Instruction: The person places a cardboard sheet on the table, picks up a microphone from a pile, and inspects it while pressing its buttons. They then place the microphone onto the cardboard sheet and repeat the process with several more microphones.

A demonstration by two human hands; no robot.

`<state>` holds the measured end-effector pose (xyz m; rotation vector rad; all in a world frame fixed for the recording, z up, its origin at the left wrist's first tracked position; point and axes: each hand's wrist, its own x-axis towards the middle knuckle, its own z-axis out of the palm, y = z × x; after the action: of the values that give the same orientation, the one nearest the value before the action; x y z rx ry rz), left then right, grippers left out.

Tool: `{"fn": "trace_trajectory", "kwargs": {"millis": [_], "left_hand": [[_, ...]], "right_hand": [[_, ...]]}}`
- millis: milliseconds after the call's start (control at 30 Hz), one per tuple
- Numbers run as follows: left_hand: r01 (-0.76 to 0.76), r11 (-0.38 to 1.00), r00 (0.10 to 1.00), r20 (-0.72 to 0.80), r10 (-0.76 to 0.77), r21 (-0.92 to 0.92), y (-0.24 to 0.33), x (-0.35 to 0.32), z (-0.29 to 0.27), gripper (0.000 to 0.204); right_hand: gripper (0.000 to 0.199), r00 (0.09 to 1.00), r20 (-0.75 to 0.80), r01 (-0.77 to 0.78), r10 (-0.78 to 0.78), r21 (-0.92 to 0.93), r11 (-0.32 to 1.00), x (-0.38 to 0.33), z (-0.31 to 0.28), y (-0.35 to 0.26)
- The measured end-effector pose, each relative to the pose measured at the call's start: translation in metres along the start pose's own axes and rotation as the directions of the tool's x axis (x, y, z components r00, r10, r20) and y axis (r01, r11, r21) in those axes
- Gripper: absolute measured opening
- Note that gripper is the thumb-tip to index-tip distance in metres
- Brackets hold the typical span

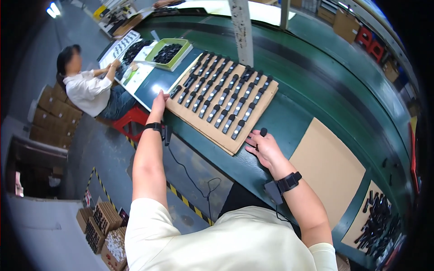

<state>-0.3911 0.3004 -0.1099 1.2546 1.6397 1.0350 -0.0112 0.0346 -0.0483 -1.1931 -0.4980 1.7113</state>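
Note:
Rows of small black clip-on microphones point(220, 118) with foam tips and pale round dots lie on a stack of cardboard sheets point(203, 121). At the left end of that stack is my left hand point(159, 105), fingers stretched out and thumb against or close to the cardboard edge. Beside the right front corner, my right hand point(267, 150) pinches a single black microphone point(263, 132), its foam tip standing up above the fingers. Some of this hand's fingers spread toward the cardboard. Most of that microphone's body is hidden by the hand.
On the green table point(280, 115), a bare cardboard sheet point(327, 165) lies right, beyond it a pile of black microphones point(375, 221). A green tray point(184, 45) of black parts stands far left, near a seated person point(90, 88). A post point(241, 31) rises behind the stack.

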Motion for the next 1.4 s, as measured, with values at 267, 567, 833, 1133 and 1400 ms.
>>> {"fn": "trace_trajectory", "kwargs": {"millis": [267, 567, 833, 1133, 1400], "left_hand": [[-0.011, 0.987, 1.0, -0.008, 0.012, 0.16, 0.005, -0.004, -0.007, 0.063], [-0.061, 0.997, 0.998, -0.027, 0.063, 0.053, -0.005, -0.012, 0.002, 0.058], [-0.506, 0.859, 0.789, -0.359, 0.499, 0.082, 0.024, -0.086, 0.012, 0.037], [-0.628, 0.741, 0.73, 0.15, 0.667, -0.239, 0.094, -0.336, 0.16, 0.022], [-0.322, 0.814, 0.458, 0.673, 0.581, -0.484, 0.155, -0.431, 0.285, 0.019]], "right_hand": [[0.035, 0.999, 0.034, -0.039, 0.039, 0.018, 0.999, 0.005, 0.0, 0.001], [0.034, 0.999, 0.018, -0.033, 0.032, 0.048, 0.998, 0.005, -0.007, 0.006], [0.031, 0.998, 0.004, 0.067, -0.067, -0.118, 0.991, -0.04, -0.049, -0.003], [0.018, 0.876, -0.145, 0.358, -0.46, -0.444, 0.821, -0.165, -0.175, 0.037], [0.018, 0.794, -0.289, 0.423, -0.534, -0.368, 0.828, -0.27, -0.194, 0.004]]}}
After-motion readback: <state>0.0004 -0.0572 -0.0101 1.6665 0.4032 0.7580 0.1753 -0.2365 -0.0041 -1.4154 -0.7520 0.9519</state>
